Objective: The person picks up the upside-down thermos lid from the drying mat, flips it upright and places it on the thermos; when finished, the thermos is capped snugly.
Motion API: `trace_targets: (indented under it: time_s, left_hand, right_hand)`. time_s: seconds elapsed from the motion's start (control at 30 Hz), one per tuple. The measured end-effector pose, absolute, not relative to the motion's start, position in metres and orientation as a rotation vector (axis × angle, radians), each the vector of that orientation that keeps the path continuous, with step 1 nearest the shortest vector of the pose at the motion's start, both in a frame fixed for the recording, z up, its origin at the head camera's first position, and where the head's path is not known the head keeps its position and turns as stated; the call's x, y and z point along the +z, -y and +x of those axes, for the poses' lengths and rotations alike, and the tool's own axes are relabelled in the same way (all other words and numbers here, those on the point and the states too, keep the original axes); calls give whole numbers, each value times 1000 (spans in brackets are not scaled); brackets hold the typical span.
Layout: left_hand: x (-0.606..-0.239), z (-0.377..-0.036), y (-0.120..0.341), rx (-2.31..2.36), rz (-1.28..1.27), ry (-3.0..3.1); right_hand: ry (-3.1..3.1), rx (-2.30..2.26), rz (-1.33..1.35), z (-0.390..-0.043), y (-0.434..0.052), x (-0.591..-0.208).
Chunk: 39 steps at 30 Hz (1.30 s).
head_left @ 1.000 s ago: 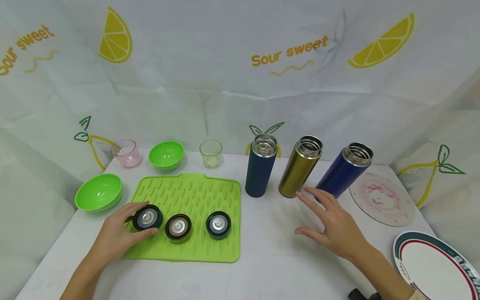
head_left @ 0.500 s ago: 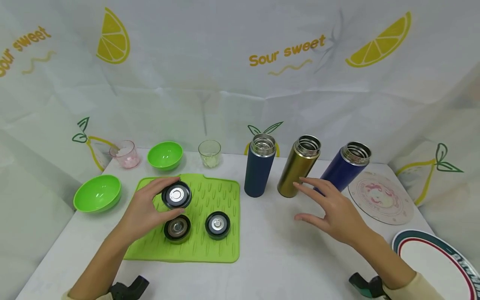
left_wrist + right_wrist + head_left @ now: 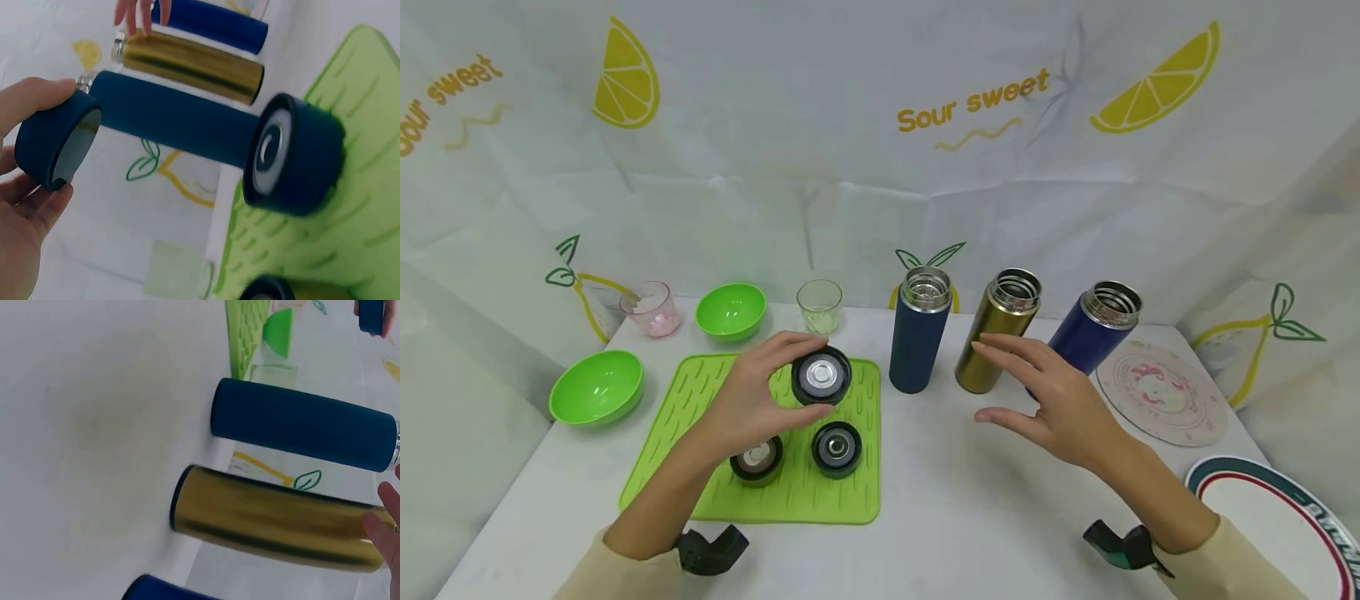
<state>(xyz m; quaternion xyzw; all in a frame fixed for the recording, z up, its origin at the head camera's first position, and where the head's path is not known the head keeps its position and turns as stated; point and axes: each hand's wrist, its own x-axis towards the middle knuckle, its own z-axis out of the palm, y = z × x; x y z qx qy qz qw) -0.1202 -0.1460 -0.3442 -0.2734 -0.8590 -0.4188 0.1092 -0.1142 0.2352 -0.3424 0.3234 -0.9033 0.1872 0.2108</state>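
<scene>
My left hand (image 3: pixel 756 392) pinches a dark bottle lid (image 3: pixel 822 375), underside up, between thumb and fingers above the green mat; in the left wrist view this lid (image 3: pixel 59 137) is dark blue. Below it on the mat lie a gold-sided lid (image 3: pixel 757 460) and another dark lid (image 3: pixel 837 449). My right hand (image 3: pixel 1060 408), fingers spread and holding nothing, hovers in front of the gold bottle (image 3: pixel 988 350) and the blue bottle (image 3: pixel 1086 337). A dark teal-blue bottle (image 3: pixel 917 342) stands left of them. All three bottles are uncapped. Whether my right fingertips touch the gold bottle I cannot tell.
The ribbed green mat (image 3: pixel 670 450) lies at left. Behind it stand two green bowls (image 3: pixel 597 387), a pink glass (image 3: pixel 652 310) and a clear glass (image 3: pixel 820 307). A round pink-patterned mat (image 3: pixel 1161 392) and a white plate (image 3: pixel 1270 533) lie at right.
My left hand has lifted the dark lid off the mat's left side and carried it right, past the gold-sided lid. My right hand has shifted slightly up and left.
</scene>
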Motion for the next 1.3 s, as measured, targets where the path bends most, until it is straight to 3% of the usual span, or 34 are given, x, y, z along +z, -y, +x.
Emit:
trace_targets:
  time_s: [0.47, 1.3]
  left_hand:
    - [-344, -131, 86, -1457, -1054, 2467]
    - [-350, -140, 52, -1604, -1079, 2377]
  right_hand:
    - [2487, 1068, 927, -109, -206, -342]
    - [2424, 1718, 900, -124, -192, -360]
